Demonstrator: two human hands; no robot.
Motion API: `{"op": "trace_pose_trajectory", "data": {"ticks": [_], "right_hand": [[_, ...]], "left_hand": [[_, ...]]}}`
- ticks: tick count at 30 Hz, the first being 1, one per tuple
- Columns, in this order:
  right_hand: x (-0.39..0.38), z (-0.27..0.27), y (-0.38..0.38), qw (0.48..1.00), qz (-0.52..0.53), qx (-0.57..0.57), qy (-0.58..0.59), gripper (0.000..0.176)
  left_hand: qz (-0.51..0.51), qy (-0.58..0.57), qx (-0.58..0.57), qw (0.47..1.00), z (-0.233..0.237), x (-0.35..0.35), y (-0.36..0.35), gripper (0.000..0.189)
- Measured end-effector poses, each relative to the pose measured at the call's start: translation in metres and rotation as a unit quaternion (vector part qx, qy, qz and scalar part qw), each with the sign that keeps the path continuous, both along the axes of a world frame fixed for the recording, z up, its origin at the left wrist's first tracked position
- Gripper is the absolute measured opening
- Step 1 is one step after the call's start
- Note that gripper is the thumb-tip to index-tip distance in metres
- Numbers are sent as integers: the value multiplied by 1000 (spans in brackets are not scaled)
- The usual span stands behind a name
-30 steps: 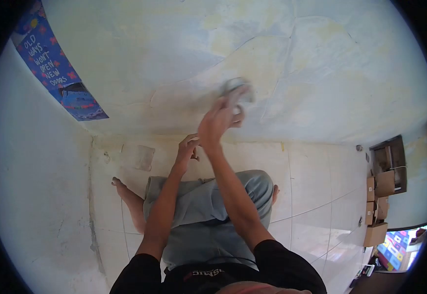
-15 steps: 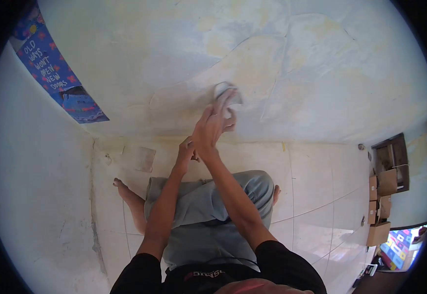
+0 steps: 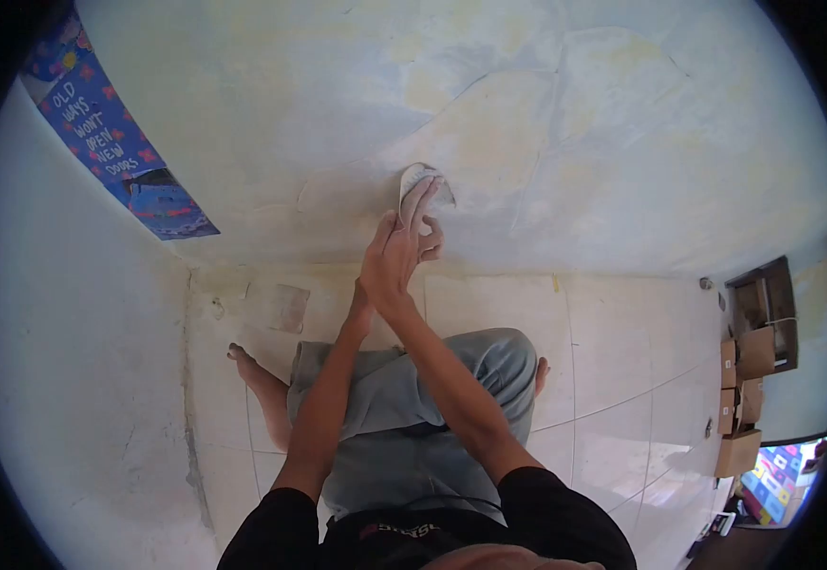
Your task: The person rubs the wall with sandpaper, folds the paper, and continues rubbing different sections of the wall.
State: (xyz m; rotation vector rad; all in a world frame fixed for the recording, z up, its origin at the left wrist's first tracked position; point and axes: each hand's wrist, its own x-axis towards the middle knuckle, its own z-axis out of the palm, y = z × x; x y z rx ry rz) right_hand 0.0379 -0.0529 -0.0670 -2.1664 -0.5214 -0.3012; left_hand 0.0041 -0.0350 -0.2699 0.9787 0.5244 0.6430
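My right hand (image 3: 400, 245) presses a whitish, dusty sheet that looks like sandpaper (image 3: 444, 197) flat against the pale wall (image 3: 338, 123). Its longer fingers stretch over the sheet, while the other fingers curl below. The sheet's edges show around the fingertips. My left hand (image 3: 362, 302) is tucked beneath and beside the right wrist, apparently touching it; its fingers are hidden. The wall carries yellowish patches, bluish-grey smears and thin cracks around the sheet.
A blue lettered poster (image 3: 100, 128) hangs by the left corner. Crossed legs in grey trousers (image 3: 432, 380) rest on the tiled floor (image 3: 613, 380). A square flat piece (image 3: 289, 309) lies near the wall's foot. Cardboard boxes (image 3: 738, 454) and a lit screen (image 3: 780, 480) stand at right.
My right hand and the sheet have shifted slightly left along the wall. My left hand has moved up closer against the right wrist. The whole view has shifted a little.
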Motion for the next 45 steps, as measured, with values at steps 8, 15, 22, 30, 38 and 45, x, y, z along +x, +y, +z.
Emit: {"op": "trace_pose_trajectory", "data": {"ticks": [8, 15, 22, 30, 38, 45], "right_hand": [[11, -2, 1, 998, -30, 62, -17, 63], [11, 9, 9, 988, -22, 146, -43, 61], [10, 1, 5, 990, -56, 127, -7, 67], [12, 7, 10, 995, -20, 85, -42, 66], [13, 0, 9, 993, -4, 106, -43, 67], [30, 7, 2, 992, -25, 122, -36, 64]], "left_hand": [[-77, 77, 55, 993, -6, 1, 11, 40], [-86, 95, 27, 991, 27, -9, 2, 36], [-101, 106, 16, 989, 28, -10, 2, 36], [-115, 114, 8, 987, 28, -11, 6, 37], [-93, 88, 36, 991, 16, -16, 4, 38], [-120, 125, -18, 985, 42, -13, 4, 39]]}}
